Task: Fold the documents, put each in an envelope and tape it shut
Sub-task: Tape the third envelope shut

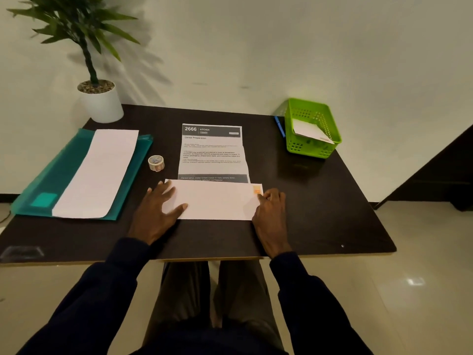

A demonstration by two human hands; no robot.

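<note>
Sat at a dark table (320,201); clock read from its middle, six o'clock nearest the body. Had a white envelope (217,201) lying flat at six o'clock, long side running nine to three, with an orange stamp (257,190) at its far right corner. Rested the left hand (158,208) on the envelope's nine o'clock end, fingers straight and spread, thumb lying on the paper, grasping nothing. Had the right hand (271,213) at the envelope's three o'clock end, fingers bent, one fingertip touching the edge just below the stamp; could not tell whether gripping that edge or merely touching it.

Found the document (212,152) at the table's middle, printed side up, creased across, stretching toward twelve o'clock. Could not tell whether its near end sat inside the envelope or under it, being hidden behind the envelope's far edge.

Noted a tape roll (156,163) toward nine o'clock, just beside the document and apart from it. Noted a teal folder (76,172) farther out at nine o'clock with white sheets (99,172) on top. Noted a potted plant (99,98) at ten o'clock. Noted a green basket (312,149) at two o'clock holding a white paper (311,131), with a blue pen (279,126) just beside its nine o'clock wall.
</note>
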